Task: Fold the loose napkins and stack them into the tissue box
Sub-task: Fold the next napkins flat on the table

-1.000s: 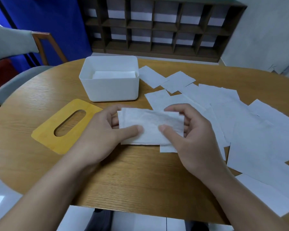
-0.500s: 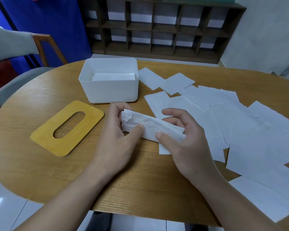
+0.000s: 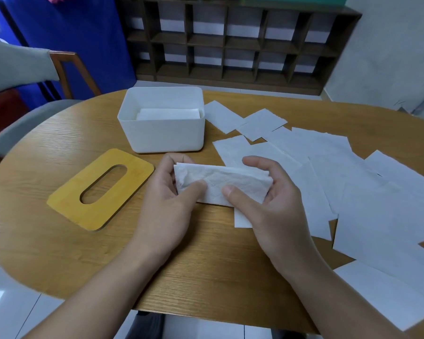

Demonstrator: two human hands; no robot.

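A folded white napkin is held just above the table between both hands. My left hand pinches its left end with thumb on top. My right hand grips its right end, thumb pressed on the front face. The white tissue box stands open behind the hands, with a stack of folded napkins inside. Several loose flat napkins lie spread over the right half of the table.
The box's yellow wooden lid with an oval slot lies flat to the left of my hands. The round wooden table ends close in front. A chair stands at the left and a dark shelf unit behind.
The napkin has been folded from a wide rectangle into a narrower strip. Both hands stay on its ends and have lifted it slightly toward the box.
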